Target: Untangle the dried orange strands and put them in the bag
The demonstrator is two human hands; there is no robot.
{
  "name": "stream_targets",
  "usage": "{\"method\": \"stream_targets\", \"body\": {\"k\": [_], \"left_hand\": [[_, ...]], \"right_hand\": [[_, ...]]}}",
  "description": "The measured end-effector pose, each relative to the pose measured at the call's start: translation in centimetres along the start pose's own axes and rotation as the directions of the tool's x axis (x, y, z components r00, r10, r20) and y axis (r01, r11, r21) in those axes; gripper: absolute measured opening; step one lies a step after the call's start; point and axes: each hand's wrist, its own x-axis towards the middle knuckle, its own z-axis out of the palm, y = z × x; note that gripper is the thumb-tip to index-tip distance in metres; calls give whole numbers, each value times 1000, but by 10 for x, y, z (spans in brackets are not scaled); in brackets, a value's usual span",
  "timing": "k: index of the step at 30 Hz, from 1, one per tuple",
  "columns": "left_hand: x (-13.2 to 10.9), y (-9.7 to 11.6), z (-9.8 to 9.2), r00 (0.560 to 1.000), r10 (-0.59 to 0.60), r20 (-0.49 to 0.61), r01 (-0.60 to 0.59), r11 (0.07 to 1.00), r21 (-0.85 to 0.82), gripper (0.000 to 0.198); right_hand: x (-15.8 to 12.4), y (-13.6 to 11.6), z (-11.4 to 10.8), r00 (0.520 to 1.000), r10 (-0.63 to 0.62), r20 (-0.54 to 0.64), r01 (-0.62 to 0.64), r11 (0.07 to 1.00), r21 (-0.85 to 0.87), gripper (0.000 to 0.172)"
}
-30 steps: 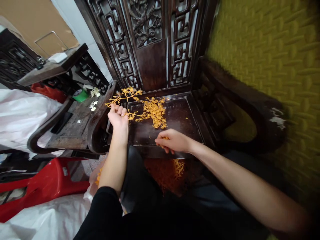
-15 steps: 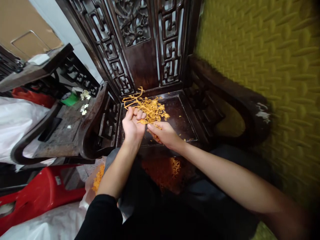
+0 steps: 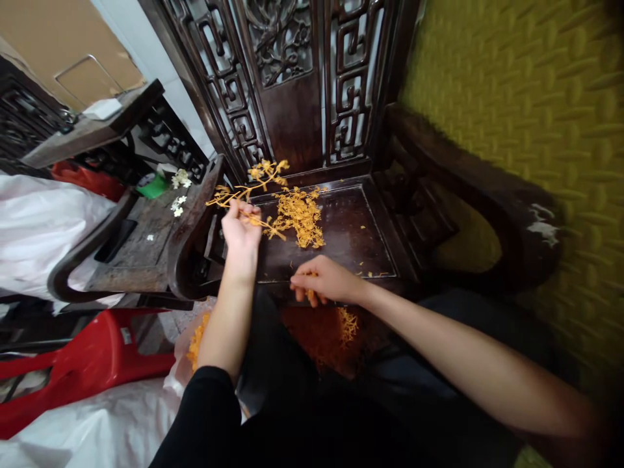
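Note:
My left hand (image 3: 242, 227) is closed around a branching yellow-orange stem (image 3: 244, 190), whose twigs stick out above and to the right of the fingers. Beside it, a loose pile of yellow-orange sprigs (image 3: 301, 218) lies on the dark wooden chair seat (image 3: 348, 227). My right hand (image 3: 324, 281) is over the seat's front edge, fingers curled around small orange bits. Small scraps dot the seat near its right front corner. Below the seat edge, more orange branched pieces (image 3: 347, 327) show in a dark reddish container or bag whose outline is unclear.
Carved chair back (image 3: 292, 130) rises behind the seat, with a curved armrest (image 3: 507, 201) at right. At left stand another wooden chair (image 3: 141, 250) with a green roll (image 3: 152, 185), white bags (image 3: 43, 227) and a red plastic stool (image 3: 97, 351).
My hands have moved apart: the left went left with the stem, the right came down toward the seat's front edge. The pile now lies uncovered, and the view has shifted slightly.

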Motion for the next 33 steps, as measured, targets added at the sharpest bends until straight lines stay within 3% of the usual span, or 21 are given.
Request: {"method": "stream_targets", "body": {"k": [3, 8, 14, 17, 19, 21, 24, 26, 28, 30, 33], "left_hand": [[-20, -21, 1, 987, -57, 149, 41, 994, 104, 29], [-52, -45, 10, 955, 0, 296, -48, 987, 154, 19], [-73, -54, 15, 945, 9, 328, -97, 963, 252, 21], [-79, -58, 15, 948, -36, 316, -55, 960, 275, 20], [-77, -55, 16, 959, -36, 281, -41, 964, 263, 20], [-70, -46, 17, 972, -7, 233, -45, 975, 218, 23], [-53, -31, 15, 986, -41, 160, 18, 989, 145, 28], [-41, -22, 12, 987, -115, 115, 100, 987, 130, 28], [-26, -14, 7, 992, -114, 57, 107, 986, 126, 29], [-10, -4, 1, 1000, 13, -12, -11, 992, 122, 32], [7, 12, -7, 974, 221, -44, -213, 966, 143, 30]], "right_hand": [[6, 0, -3, 990, -79, -117, 94, 988, 122, 32], [12, 8, -11, 926, -137, -352, 214, 959, 188, 42], [17, 6, -10, 789, -195, -582, 386, 895, 224, 49], [16, 5, -12, 696, -218, -684, 417, 898, 139, 46], [13, 5, -11, 670, -250, -699, 389, 920, 43, 41], [8, 4, -7, 684, -304, -663, 342, 936, -76, 36], [4, 2, 1, 753, -384, -534, 305, 923, -234, 28], [4, 1, 7, 809, -391, -438, 289, 915, -282, 28], [4, 3, 12, 854, -354, -380, 246, 921, -303, 27], [2, 8, 14, 899, -284, -332, 179, 933, -314, 22], [-2, 12, 10, 975, -90, -204, 36, 966, -256, 18]]}}
